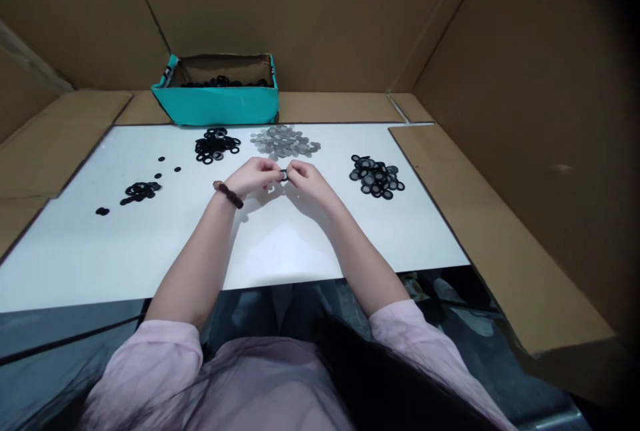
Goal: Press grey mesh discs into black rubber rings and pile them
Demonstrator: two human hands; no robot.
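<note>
Between the fingertips of both hands, just above the white tabletop, is a small black ring point(284, 175) with a lighter centre. My left hand point(255, 176) pinches its left side, and my right hand point(303, 176) pinches the right side. Just beyond the hands lies a pile of grey translucent discs point(285, 141). Loose black rings point(216, 145) are heaped to the left of those discs. Over on the right sits a pile of black rings with grey centres point(376, 177). The fingers cover part of the held ring.
A turquoise box point(220, 105) with black rings inside stands at the back. More black pieces point(141, 191) lie on the left of the white table point(280, 244), with a few scattered singly. Cardboard walls point(320, 24) enclose the back and sides.
</note>
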